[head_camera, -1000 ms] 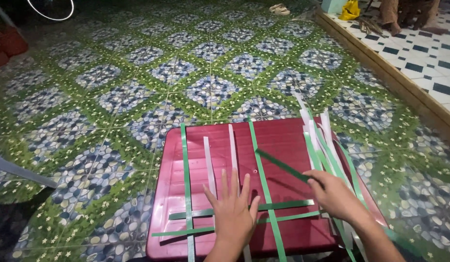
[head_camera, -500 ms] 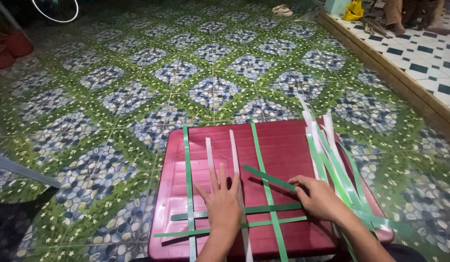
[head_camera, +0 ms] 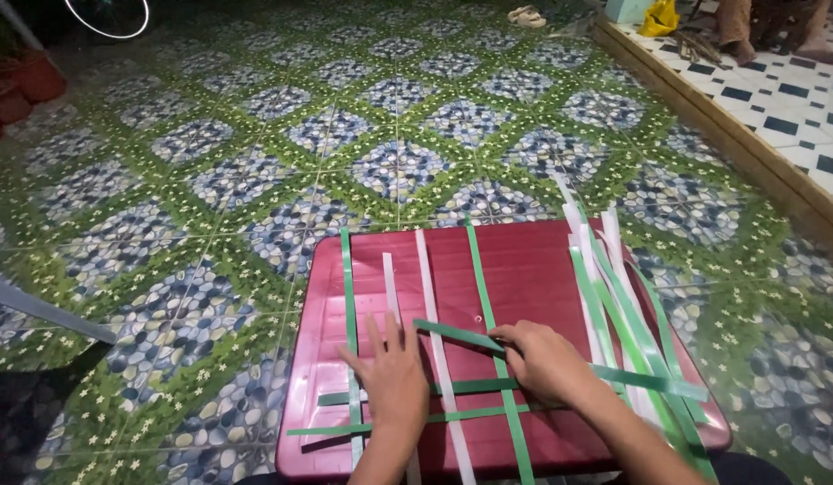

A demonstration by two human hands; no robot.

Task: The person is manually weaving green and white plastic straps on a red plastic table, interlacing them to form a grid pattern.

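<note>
A dark red plastic tray-like board (head_camera: 524, 260) lies on the tiled floor. On it green strips (head_camera: 348, 278) and white strips (head_camera: 425, 269) run lengthwise, crossed by green strips near my hands. My left hand (head_camera: 394, 382) lies flat, fingers spread, pressing the crossed strips down. My right hand (head_camera: 542, 359) pinches the end of a green strip (head_camera: 457, 333) that slants across the board, over a white strip. A loose bundle of green and white strips (head_camera: 614, 296) rests along the board's right side.
The floor has green and blue patterned tiles (head_camera: 255, 162). A raised step with a wooden edge (head_camera: 749, 144) and black-and-white tiles runs along the right. A person's feet (head_camera: 776, 36) show at top right. Red pots (head_camera: 30, 85) stand at far left.
My right hand has slid left toward the board's middle, carrying the slanted green strip with it. My left hand has stayed flat on the crossed strips.
</note>
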